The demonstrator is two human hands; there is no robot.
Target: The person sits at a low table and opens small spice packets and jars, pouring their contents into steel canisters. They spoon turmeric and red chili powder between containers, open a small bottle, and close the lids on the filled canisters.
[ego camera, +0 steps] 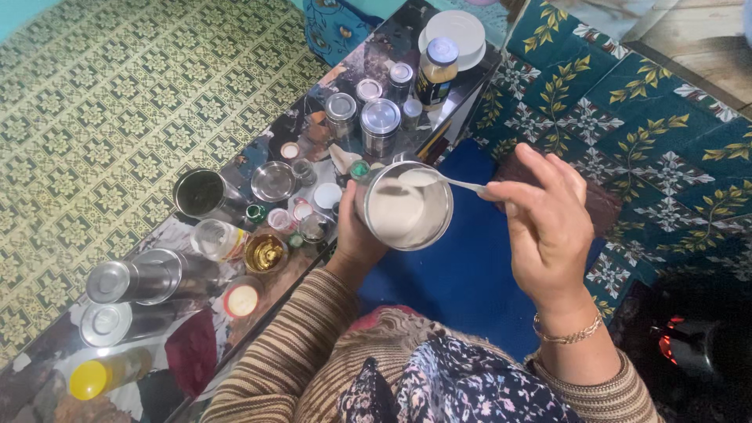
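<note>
- Left hand (356,235) wraps around a steel cup (405,205) of white batter, held above the blue cloth (462,274).
- Right hand (544,223) pinches a spoon (439,180) — its bowl over the cup's far rim.
- Steel jars (380,125) stand far-left on the low table (258,157).

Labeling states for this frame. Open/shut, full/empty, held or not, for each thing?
Steel cup: held in left hand, tilted, white batter inside.
Spoon: held in right hand, bowl in the cup.
Steel canister: upright, lid on.
Glass jar: lid on, yellowish contents.
Dark pot: open; contents unclear.
Small steel bowl: open, seems empty.
Yellow-capped bottle: lying down, capped.
</note>
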